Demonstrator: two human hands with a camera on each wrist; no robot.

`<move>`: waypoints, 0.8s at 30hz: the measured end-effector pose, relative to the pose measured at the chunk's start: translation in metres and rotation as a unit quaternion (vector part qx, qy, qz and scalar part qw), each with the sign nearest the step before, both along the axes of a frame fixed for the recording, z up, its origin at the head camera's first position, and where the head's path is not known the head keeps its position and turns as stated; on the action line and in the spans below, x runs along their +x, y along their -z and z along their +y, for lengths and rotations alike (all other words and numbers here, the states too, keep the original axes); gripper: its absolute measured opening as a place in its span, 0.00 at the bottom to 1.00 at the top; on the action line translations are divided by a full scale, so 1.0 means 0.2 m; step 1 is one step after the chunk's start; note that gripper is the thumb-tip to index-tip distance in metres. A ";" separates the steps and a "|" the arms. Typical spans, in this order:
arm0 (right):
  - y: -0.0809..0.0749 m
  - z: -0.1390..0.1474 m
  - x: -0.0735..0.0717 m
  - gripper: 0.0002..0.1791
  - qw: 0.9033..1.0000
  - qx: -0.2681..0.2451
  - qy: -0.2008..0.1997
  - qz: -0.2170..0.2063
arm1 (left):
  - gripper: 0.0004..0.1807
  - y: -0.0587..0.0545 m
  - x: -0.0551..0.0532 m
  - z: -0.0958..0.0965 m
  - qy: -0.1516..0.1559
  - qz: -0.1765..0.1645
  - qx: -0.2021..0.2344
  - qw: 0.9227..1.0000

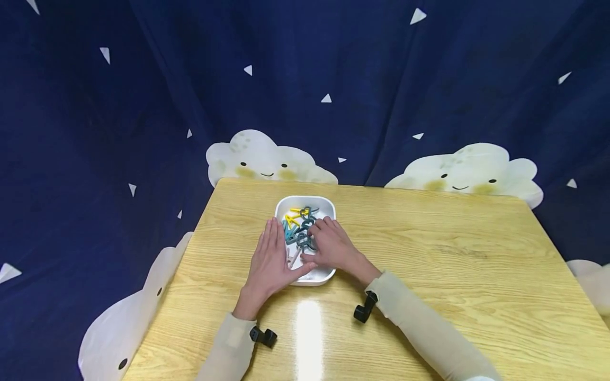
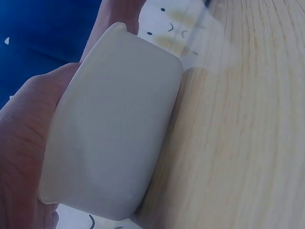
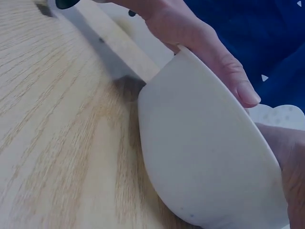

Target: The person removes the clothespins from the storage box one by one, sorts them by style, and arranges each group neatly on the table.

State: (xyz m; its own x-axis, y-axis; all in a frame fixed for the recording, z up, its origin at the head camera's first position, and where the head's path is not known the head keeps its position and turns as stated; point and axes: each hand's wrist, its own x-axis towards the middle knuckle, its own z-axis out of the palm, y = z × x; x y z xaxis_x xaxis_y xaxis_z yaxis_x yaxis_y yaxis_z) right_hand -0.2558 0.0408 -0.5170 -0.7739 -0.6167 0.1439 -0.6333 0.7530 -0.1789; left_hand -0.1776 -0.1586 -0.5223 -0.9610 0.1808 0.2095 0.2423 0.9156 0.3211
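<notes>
A white plastic tub holds a mix of clothespins: yellow ones, light blue ones, dark teal ones and pale pink ones. My left hand lies along the tub's left side with straight fingers, its thumb stretched across the near rim. Over the right rim reaches my right hand, its bent fingers and thumb down among the dark teal clothespins. Whether it pinches one is hidden. Both wrist views show mostly the tub's outer wall and parts of the hands.
The tub stands on a wooden table, left of its middle. Behind the table's far edge hangs a dark blue curtain with white triangles and smiling clouds. A black wrist camera sits on the left sleeve, another on the right.
</notes>
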 end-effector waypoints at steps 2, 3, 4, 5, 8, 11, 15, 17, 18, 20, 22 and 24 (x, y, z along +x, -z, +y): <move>0.01 0.00 0.00 0.36 1.000 -0.018 -0.002 0.003 | 0.76 0.00 0.00 0.00 -0.002 0.002 0.000 1.000; 0.01 0.00 -0.01 0.35 1.000 -0.028 -0.003 0.006 | 0.76 0.00 0.00 0.00 -0.003 0.003 0.000 1.000; 0.02 0.00 -0.01 0.35 0.999 -0.036 -0.005 0.010 | 0.76 0.00 0.00 0.00 -0.004 0.005 0.002 1.000; 0.02 0.00 0.00 0.35 0.999 -0.045 -0.006 0.014 | 0.76 0.00 0.00 0.00 -0.005 0.007 0.004 1.000; 0.03 0.01 0.00 0.34 0.997 -0.073 -0.007 0.025 | 0.76 0.01 0.00 0.00 -0.004 0.011 0.007 1.000; 0.04 0.03 0.02 0.33 0.994 -0.104 -0.003 0.037 | 0.77 0.01 0.01 0.00 -0.002 0.007 0.005 1.000; 0.04 0.05 0.04 0.33 0.987 -0.149 0.005 0.059 | 0.77 0.01 0.01 0.01 -0.005 -0.005 -0.001 1.000; 0.01 0.06 0.05 0.34 0.984 -0.163 0.008 0.066 | 0.77 0.01 0.01 0.00 -0.009 -0.007 -0.001 1.000; 0.00 0.07 0.04 0.34 0.984 -0.167 0.011 0.069 | 0.78 0.01 0.01 0.00 -0.011 -0.009 -0.002 1.000; -0.03 0.11 0.04 0.34 0.983 -0.170 0.021 0.068 | 0.78 0.01 0.01 0.00 -0.010 -0.011 -0.002 1.000; -0.06 0.16 0.03 0.33 0.981 -0.181 0.033 0.059 | 0.78 0.02 0.01 0.00 -0.010 -0.007 0.000 1.000; -0.08 0.22 0.01 0.31 0.977 -0.203 0.047 0.048 | 0.78 0.02 0.00 0.00 -0.009 -0.004 0.001 1.000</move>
